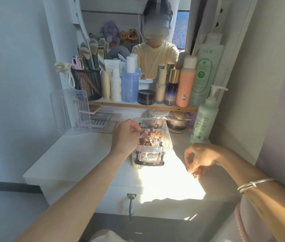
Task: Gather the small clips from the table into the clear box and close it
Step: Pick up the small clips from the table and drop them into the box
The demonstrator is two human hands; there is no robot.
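The clear box (167, 137) stands open in the middle of the white table, with several small colourful clips (149, 137) piled inside. Its black handle (149, 162) faces me. My left hand (125, 135) hovers over the box's left rim, fingers curled; whether they hold a clip is hidden. My right hand (202, 158) is low over the sunlit table to the right of the box, fingers pinched on a few small clips (195, 173). The clear lid (69, 110) leans upright at the back left of the table.
A shelf (141, 106) behind the box carries bottles, jars and a black mesh cup (87, 84) of brushes. A green pump bottle (205, 117) stands at the right. Flat packs (101, 122) lie back left. A key (131, 196) sticks out of the drawer front.
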